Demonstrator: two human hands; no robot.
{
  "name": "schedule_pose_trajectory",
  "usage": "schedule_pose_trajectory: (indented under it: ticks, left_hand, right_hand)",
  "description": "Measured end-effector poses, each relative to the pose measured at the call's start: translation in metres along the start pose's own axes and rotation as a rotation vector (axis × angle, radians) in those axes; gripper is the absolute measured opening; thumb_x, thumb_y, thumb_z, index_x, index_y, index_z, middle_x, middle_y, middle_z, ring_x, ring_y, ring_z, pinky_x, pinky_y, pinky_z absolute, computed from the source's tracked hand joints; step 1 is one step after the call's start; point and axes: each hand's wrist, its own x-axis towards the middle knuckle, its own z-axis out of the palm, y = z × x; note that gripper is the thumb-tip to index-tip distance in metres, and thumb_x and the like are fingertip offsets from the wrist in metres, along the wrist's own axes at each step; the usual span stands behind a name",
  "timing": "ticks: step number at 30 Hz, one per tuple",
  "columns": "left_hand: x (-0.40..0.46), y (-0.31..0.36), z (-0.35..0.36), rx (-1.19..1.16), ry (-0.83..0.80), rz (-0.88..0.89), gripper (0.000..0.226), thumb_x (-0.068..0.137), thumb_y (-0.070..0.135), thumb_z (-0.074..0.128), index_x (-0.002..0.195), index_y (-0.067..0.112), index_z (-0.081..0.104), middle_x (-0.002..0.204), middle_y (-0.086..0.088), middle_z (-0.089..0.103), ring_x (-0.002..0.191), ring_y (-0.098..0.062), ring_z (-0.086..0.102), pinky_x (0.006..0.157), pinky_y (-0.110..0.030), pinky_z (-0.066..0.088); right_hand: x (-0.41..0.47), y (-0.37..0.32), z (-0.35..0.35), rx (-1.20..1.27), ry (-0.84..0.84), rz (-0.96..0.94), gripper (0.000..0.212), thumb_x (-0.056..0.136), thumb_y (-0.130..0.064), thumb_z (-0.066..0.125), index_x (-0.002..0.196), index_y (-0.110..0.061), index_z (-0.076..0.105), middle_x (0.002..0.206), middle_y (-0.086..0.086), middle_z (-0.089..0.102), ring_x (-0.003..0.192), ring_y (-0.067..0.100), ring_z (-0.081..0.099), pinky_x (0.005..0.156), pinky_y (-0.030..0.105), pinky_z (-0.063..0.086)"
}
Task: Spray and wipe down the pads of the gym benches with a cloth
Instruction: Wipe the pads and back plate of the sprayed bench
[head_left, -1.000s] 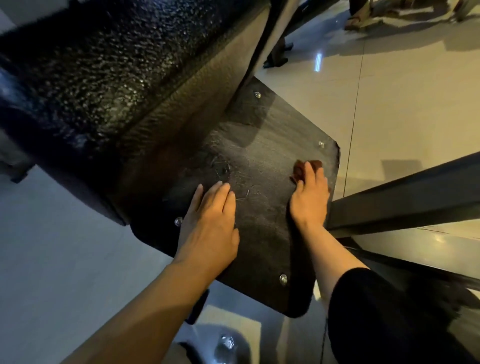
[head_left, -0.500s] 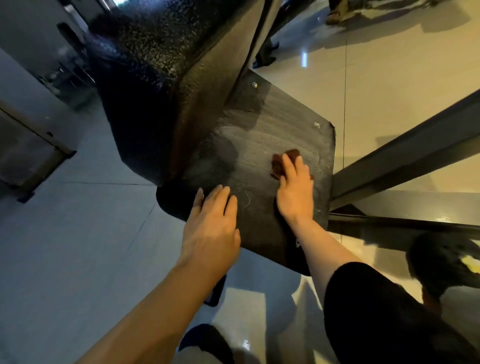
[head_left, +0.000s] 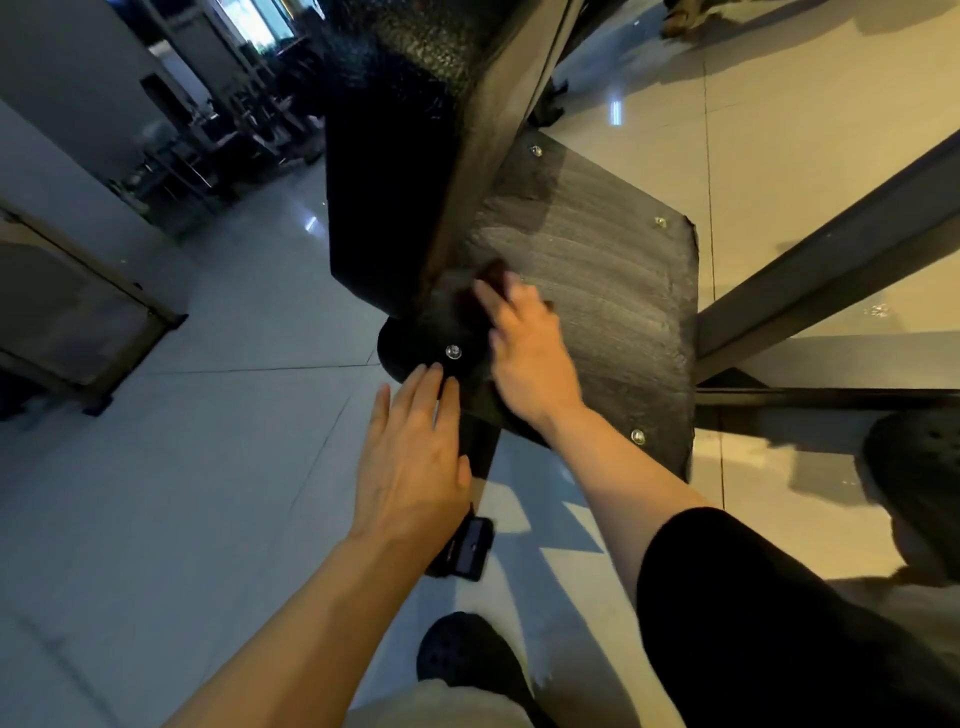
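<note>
A black textured bench pad (head_left: 395, 156) rises steeply at the top centre. Below it lies a flat dark board (head_left: 613, 291) with shiny bolts at its corners. My right hand (head_left: 530, 353) lies on the board's left part, close to the pad's lower edge. Its fingers press a small dark red cloth (head_left: 493, 273) onto the surface; the hand is blurred. My left hand (head_left: 410, 467) is flat with straight fingers. Its fingertips touch the board's near left corner beside a bolt (head_left: 453, 352).
A dark steel frame beam (head_left: 831, 249) slants up on the right and a lower bar (head_left: 831, 397) runs along the floor. A black frame foot (head_left: 467, 551) stands below my left hand. My dark shoes (head_left: 467, 654) are on the glossy tiled floor. Gym equipment (head_left: 218, 119) stands far left.
My right hand has slid the cloth from the board's right edge leftwards to the pad's lower edge. My left hand drew back to the near left corner. The view swung left.
</note>
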Motion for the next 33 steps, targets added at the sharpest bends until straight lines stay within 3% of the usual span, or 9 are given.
schedule_pose_trajectory:
  ticks: [6, 13, 15, 20, 22, 24, 28, 30, 33]
  left_hand:
    - [-0.006, 0.007, 0.009, -0.043, 0.024, 0.074, 0.072, 0.097, 0.03, 0.052, 0.155, 0.01, 0.014, 0.162, -0.007, 0.011, 0.15, -0.02, 0.004, 0.117, -0.035, -0.009]
    - [-0.002, 0.011, 0.013, -0.062, 0.098, 0.106, 0.059, 0.082, 0.018, 0.07, 0.137, 0.006, 0.051, 0.136, -0.01, 0.056, 0.135, -0.024, 0.043, 0.116, -0.038, 0.009]
    - [-0.003, 0.011, 0.012, -0.023, 0.069, 0.147, 0.062, 0.083, 0.019, 0.07, 0.139, 0.005, 0.047, 0.141, -0.011, 0.051, 0.138, -0.023, 0.039, 0.117, -0.038, 0.006]
    - [-0.006, 0.002, 0.011, 0.006, 0.05, 0.177, 0.068, 0.088, 0.023, 0.066, 0.146, 0.003, 0.037, 0.151, -0.014, 0.038, 0.144, -0.026, 0.028, 0.118, -0.038, 0.003]
    - [-0.007, -0.006, 0.012, 0.008, 0.069, 0.162, 0.07, 0.085, 0.023, 0.07, 0.145, 0.002, 0.039, 0.15, -0.016, 0.04, 0.143, -0.028, 0.031, 0.118, -0.04, 0.009]
    - [-0.009, -0.012, 0.012, 0.014, 0.091, 0.161, 0.071, 0.081, 0.022, 0.074, 0.142, 0.001, 0.043, 0.147, -0.017, 0.044, 0.14, -0.03, 0.035, 0.117, -0.043, 0.016]
    - [-0.009, -0.014, 0.014, -0.07, 0.158, 0.158, 0.063, 0.078, 0.018, 0.074, 0.135, 0.001, 0.051, 0.137, -0.019, 0.052, 0.134, -0.032, 0.042, 0.115, -0.045, 0.024]
    - [-0.009, -0.008, 0.018, -0.019, 0.132, 0.209, 0.064, 0.075, 0.017, 0.077, 0.133, 0.001, 0.054, 0.138, -0.018, 0.052, 0.134, -0.032, 0.044, 0.115, -0.046, 0.019]
    - [-0.01, 0.01, 0.026, 0.027, 0.047, 0.304, 0.067, 0.068, 0.015, 0.081, 0.128, -0.004, 0.057, 0.136, -0.021, 0.054, 0.131, -0.035, 0.048, 0.114, -0.05, 0.02]
  right_hand:
    - [-0.043, 0.049, -0.021, -0.026, 0.147, 0.615, 0.052, 0.103, -0.015, 0.037, 0.153, -0.024, 0.027, 0.163, 0.01, 0.012, 0.149, 0.033, 0.006, 0.121, 0.049, 0.009]
    - [-0.055, -0.019, 0.009, 0.054, 0.045, 0.029, 0.051, 0.1, -0.016, 0.038, 0.15, -0.027, 0.035, 0.161, 0.009, 0.02, 0.149, 0.03, 0.01, 0.12, 0.046, 0.006]
    - [-0.063, 0.009, -0.001, 0.011, 0.077, 0.089, 0.053, 0.1, -0.012, 0.043, 0.15, -0.027, 0.034, 0.161, 0.008, 0.021, 0.149, 0.029, 0.013, 0.12, 0.045, 0.006]
    - [-0.092, 0.055, -0.015, -0.098, 0.24, 0.648, 0.05, 0.102, -0.016, 0.041, 0.151, -0.021, 0.034, 0.16, 0.014, 0.022, 0.146, 0.037, 0.016, 0.12, 0.05, 0.012]
    - [-0.083, 0.029, -0.006, -0.146, 0.266, 0.596, 0.048, 0.1, -0.017, 0.039, 0.148, -0.018, 0.038, 0.156, 0.018, 0.028, 0.142, 0.041, 0.024, 0.117, 0.055, 0.017]
    - [-0.069, -0.011, 0.009, -0.111, 0.24, 0.344, 0.049, 0.096, -0.018, 0.037, 0.144, -0.015, 0.045, 0.151, 0.022, 0.035, 0.138, 0.044, 0.031, 0.113, 0.059, 0.023]
    - [-0.071, -0.047, 0.02, -0.02, 0.111, 0.073, 0.051, 0.099, -0.013, 0.043, 0.149, -0.022, 0.037, 0.159, 0.015, 0.025, 0.148, 0.033, 0.016, 0.12, 0.047, 0.009]
    - [-0.085, -0.017, 0.01, -0.073, 0.141, 0.12, 0.054, 0.098, -0.008, 0.045, 0.15, -0.023, 0.036, 0.159, 0.012, 0.025, 0.148, 0.031, 0.016, 0.121, 0.044, 0.009]
    - [-0.114, 0.045, -0.01, -0.106, 0.264, 0.457, 0.051, 0.099, -0.009, 0.044, 0.148, -0.022, 0.039, 0.158, 0.011, 0.028, 0.147, 0.032, 0.02, 0.121, 0.046, 0.014]
